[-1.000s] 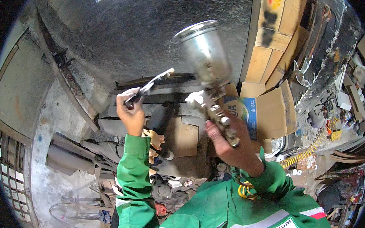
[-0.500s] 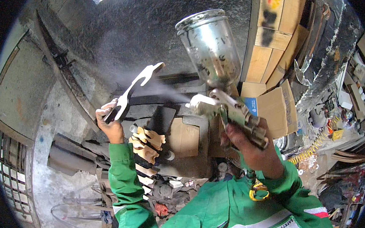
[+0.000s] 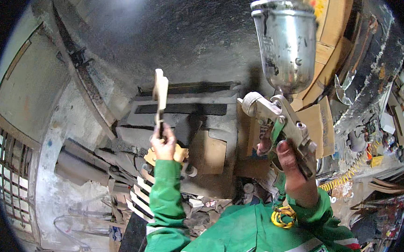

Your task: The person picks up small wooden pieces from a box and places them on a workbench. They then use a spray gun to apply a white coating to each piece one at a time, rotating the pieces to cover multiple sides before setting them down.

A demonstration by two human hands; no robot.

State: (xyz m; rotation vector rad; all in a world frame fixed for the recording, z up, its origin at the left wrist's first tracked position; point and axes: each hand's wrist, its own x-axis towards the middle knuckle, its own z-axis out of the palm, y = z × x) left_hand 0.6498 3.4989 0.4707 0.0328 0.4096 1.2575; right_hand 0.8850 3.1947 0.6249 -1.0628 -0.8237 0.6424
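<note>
My left hand (image 3: 164,146) grips the lower end of a flat, pale cut-out piece (image 3: 161,94). The piece stands upright and is seen nearly edge-on. Wrapped round the handle of a metal spray gun (image 3: 282,120) is my right hand (image 3: 297,172). A shiny, paint-spotted cup (image 3: 288,47) sits on top of the gun. The nozzle end faces left, apart from the piece, and no mist shows from it. Below the left hand lie several similar pale pieces (image 3: 141,196), partly hidden by my green sleeve.
A dark, dusty board with slots stands behind my hands, with a cardboard sheet (image 3: 214,156) on it. At the right are an open cardboard box (image 3: 321,127), a coiled yellow hose (image 3: 348,173) and cluttered shelves. A barred window (image 3: 11,173) is at the far left.
The mist from the spray gun has gone. My right hand has moved the gun right. The left hand has shifted right and turned the pale piece from tilted to upright, nearly edge-on.
</note>
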